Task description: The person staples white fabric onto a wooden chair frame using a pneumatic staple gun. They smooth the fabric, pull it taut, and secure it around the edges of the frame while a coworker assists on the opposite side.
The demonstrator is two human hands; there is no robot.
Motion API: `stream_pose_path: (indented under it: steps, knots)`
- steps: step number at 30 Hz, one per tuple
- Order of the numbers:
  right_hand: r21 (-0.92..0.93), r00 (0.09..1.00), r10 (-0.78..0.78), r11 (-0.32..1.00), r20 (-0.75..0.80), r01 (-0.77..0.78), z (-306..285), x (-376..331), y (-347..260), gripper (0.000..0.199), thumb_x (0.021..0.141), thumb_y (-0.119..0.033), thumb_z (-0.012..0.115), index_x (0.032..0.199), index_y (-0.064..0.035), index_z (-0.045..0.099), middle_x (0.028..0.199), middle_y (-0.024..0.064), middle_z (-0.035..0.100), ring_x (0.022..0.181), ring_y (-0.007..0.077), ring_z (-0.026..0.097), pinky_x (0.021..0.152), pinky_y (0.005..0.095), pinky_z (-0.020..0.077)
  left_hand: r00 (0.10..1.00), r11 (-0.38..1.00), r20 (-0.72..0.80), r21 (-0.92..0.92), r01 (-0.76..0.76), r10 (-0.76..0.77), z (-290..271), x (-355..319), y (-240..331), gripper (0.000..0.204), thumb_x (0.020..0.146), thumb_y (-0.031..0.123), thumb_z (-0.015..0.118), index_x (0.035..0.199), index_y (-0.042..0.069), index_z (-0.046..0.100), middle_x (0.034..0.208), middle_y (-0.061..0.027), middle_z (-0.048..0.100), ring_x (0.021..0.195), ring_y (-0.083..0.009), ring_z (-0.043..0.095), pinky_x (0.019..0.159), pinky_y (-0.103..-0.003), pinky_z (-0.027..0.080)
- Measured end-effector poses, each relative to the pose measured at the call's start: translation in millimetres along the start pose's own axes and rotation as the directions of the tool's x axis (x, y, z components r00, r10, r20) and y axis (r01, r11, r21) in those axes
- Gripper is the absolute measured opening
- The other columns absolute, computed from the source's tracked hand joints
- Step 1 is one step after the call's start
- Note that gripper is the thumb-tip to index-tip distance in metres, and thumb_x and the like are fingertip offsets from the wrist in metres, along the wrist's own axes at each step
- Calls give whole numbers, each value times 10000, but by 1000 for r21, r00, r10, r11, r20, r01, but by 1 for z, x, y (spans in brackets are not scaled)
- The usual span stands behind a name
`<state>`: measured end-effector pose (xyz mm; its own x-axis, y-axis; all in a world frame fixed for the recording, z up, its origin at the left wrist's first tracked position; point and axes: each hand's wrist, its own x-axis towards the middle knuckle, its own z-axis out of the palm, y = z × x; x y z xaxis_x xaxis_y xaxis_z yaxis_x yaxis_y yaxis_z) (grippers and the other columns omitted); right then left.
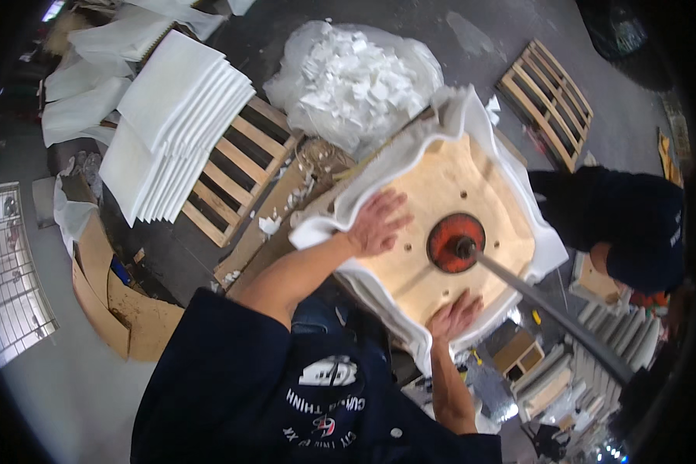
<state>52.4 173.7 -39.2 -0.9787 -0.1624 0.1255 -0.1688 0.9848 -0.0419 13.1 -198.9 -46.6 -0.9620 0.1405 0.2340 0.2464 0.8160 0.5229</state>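
Markings noted: white lettering (325, 404) on the wearer's dark shirt (232, 371); white marking (677, 230) on a co-worker's dark shirt (634, 209).
The lettering on the wearer's shirt front is in capitals, appears inverted in this view and is legible only in part; it runs in two curved lines about a small red-and-white emblem (324, 424). A white printed graphic (329, 371) sits on the hem side of the lettering. The co-worker's marking is too small to read.

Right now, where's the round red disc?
In the head view, the round red disc is right of centre on the squarish beige panel, right of the left hand and above the right hand.
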Motion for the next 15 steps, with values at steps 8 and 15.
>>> stream_pose_path:
  steps: [8,15]
  knots:
    - [1,991,26,1000,-128,-26,-9,14,-11,562,990,-262,538,1530,-113,487,1556,299,403,1416,495,392,1170,574,314,999,986,17,162,30,-33,-7,36,17,506,903,300,600,1389,158,616,1572,-199,424,1450,-403,386,1185,-582,295]
    - [472,863,-333,872,381,128,-122,-65,29,621,874,-151,680,1458,-36,506,1443,193,554,1358,349,504,1148,463,377,972,984,-153,-33,177,-180,-39,-28,50,240,887,254,630,1050,111,734,957,-114,680,945,-333,630,860,-472,482]
